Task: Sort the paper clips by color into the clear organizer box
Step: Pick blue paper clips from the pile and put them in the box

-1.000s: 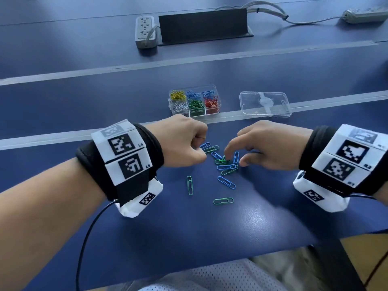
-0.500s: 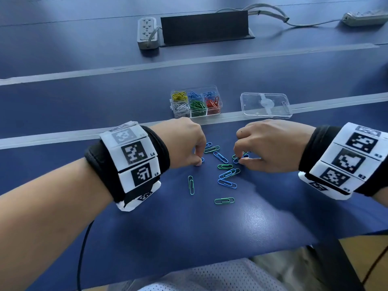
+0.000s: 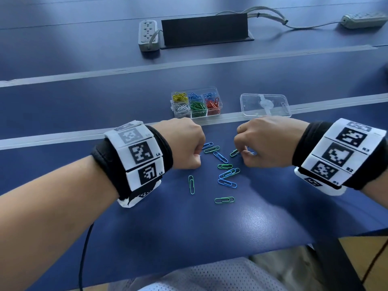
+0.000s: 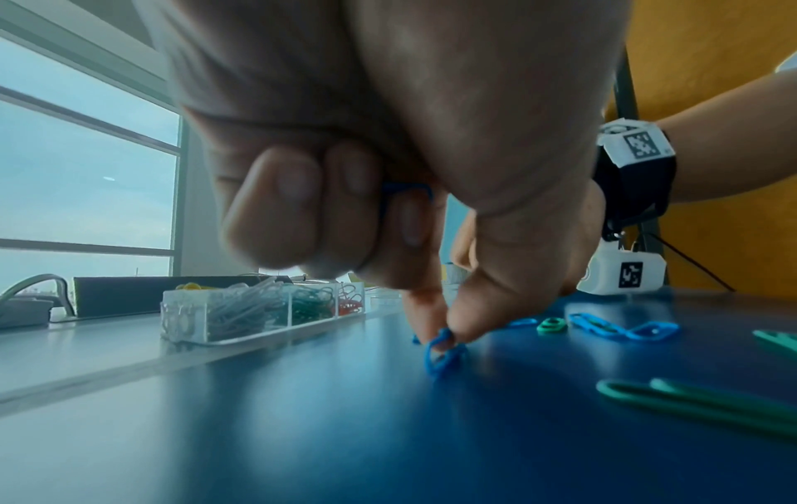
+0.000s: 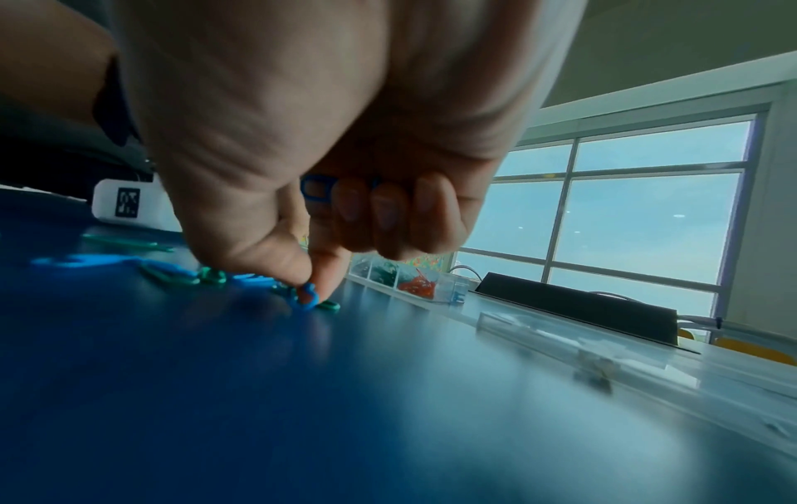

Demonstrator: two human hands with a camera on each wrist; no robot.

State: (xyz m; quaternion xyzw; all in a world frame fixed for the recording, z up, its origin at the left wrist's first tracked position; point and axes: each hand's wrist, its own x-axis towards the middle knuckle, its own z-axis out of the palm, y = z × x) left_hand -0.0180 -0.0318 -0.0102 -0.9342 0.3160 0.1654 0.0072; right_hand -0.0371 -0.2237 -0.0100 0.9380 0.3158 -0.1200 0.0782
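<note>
Several blue and green paper clips (image 3: 225, 171) lie loose on the blue table between my hands. My left hand (image 3: 184, 143) pinches a blue clip (image 4: 442, 354) against the table with thumb and forefinger; another blue clip (image 4: 405, 191) is tucked under its curled fingers. My right hand (image 3: 262, 143) pinches a blue clip (image 5: 307, 297) at the tabletop and also keeps a blue clip (image 5: 317, 187) in its curled fingers. The clear organizer box (image 3: 196, 101) stands behind, holding yellow, blue, white, green and red clips in separate compartments.
The box's clear lid (image 3: 265, 105) lies to the right of the box. A power strip (image 3: 148, 35) and a black panel (image 3: 204, 30) sit at the back. Grey tape strips (image 3: 63, 137) cross the table. The table's front edge is near my body.
Both hands have drawn slightly apart and lowered their fingertips onto clips; the right hand slid right off the pile, uncovering more clips in the middle.
</note>
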